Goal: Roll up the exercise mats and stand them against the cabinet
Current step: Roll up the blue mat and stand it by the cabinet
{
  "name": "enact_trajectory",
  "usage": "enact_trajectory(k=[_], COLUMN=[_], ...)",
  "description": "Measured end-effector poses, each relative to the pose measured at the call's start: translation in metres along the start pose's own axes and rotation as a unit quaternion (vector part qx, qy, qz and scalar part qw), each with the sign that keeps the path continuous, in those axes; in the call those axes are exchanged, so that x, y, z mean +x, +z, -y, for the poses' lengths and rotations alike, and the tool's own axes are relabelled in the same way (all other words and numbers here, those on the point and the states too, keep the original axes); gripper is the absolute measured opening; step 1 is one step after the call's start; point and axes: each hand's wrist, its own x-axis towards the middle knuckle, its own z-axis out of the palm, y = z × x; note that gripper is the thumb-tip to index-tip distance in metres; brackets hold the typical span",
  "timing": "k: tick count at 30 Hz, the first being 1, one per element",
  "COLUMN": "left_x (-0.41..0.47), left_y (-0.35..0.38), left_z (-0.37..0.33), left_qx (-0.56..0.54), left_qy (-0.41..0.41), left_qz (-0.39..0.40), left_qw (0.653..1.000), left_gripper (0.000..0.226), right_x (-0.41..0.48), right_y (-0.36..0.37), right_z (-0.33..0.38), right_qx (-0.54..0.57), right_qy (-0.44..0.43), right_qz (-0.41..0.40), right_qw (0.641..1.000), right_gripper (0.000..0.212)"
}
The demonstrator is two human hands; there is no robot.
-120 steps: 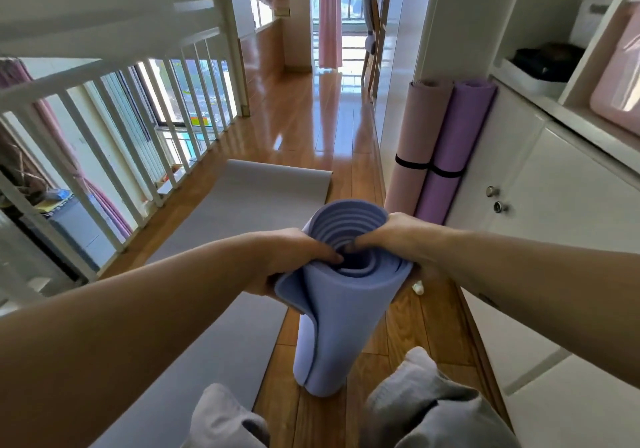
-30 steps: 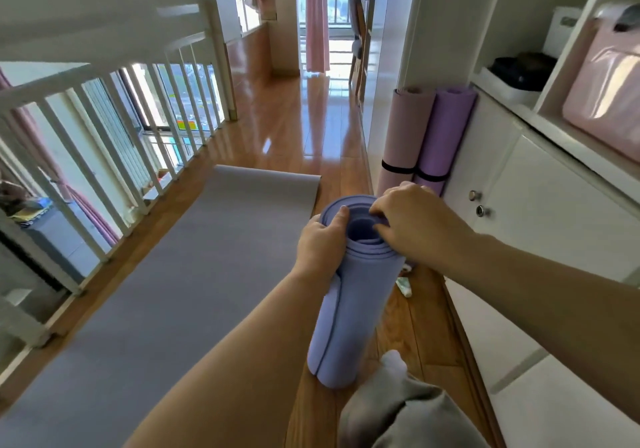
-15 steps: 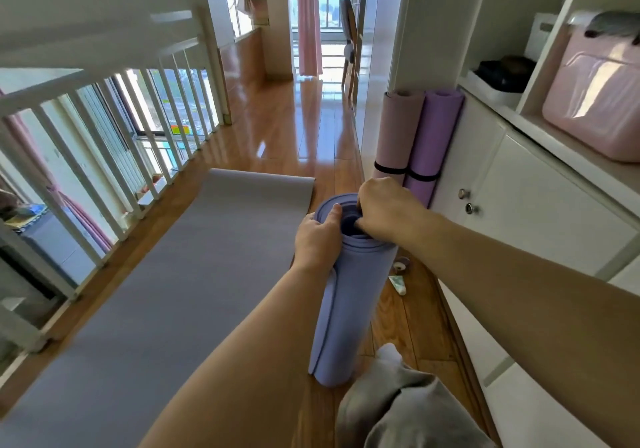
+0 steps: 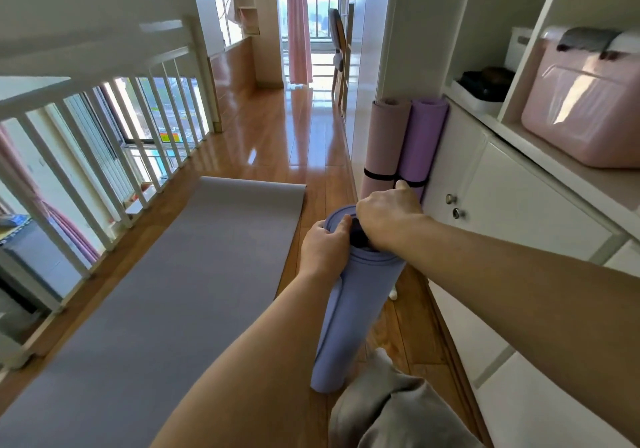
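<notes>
A rolled blue mat (image 4: 349,312) stands upright on the wooden floor in front of me. My left hand (image 4: 323,245) grips its top rim from the left. My right hand (image 4: 388,220) holds the top from the right, fingers tucked into the roll's hollow. A grey mat (image 4: 166,295) lies flat and unrolled on the floor to the left. A pink rolled mat (image 4: 384,142) and a purple rolled mat (image 4: 420,142), each bound with a black strap, stand against the white cabinet (image 4: 512,191).
A white railing (image 4: 104,156) runs along the left. The cabinet's upper shelves hold a pink storage box (image 4: 585,111) and a dark item in a tray. A small white object (image 4: 392,294) lies on the floor by the cabinet. My grey-trousered knee (image 4: 388,406) is at the bottom.
The loose roll has tightened since four seconds ago. Over the last second my right hand has turned at the roll's top with its fingers inside, and my view has risen a little.
</notes>
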Motion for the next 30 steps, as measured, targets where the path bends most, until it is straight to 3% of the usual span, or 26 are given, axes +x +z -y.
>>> enact_trajectory(k=[7,12,17,22,25,30], left_x=[-0.001,-0.002,-0.001,-0.001,-0.003,-0.005], left_y=[-0.006,-0.014,-0.021,-0.024,-0.027,-0.024], left_z=[0.0,0.001,0.005,0.011,0.011,0.013], left_qx=[-0.018,-0.026,-0.012,-0.009,-0.025,-0.066], left_qy=[0.0,0.002,0.007,0.005,-0.005,-0.021], left_qz=[0.008,0.004,0.015,0.039,0.075,-0.005], left_qw=[1.0,1.0,1.0,0.999,0.997,0.998], left_gripper=[0.027,0.026,0.032,0.041,0.032,0.034], right_x=[0.006,0.008,0.011,0.007,-0.001,-0.013], right_y=[0.027,0.037,0.046,0.055,0.06,0.053], right_z=[-0.014,-0.014,-0.014,-0.016,-0.013,-0.005], right_qx=[0.141,0.335,0.445,0.513,0.528,0.444], right_qy=[-0.087,-0.077,-0.055,-0.034,-0.031,-0.137], right_qz=[-0.107,-0.132,-0.145,-0.155,-0.18,-0.219], right_qw=[0.98,0.93,0.882,0.844,0.83,0.858], right_gripper=[0.019,0.038,0.034,0.031,0.035,0.036])
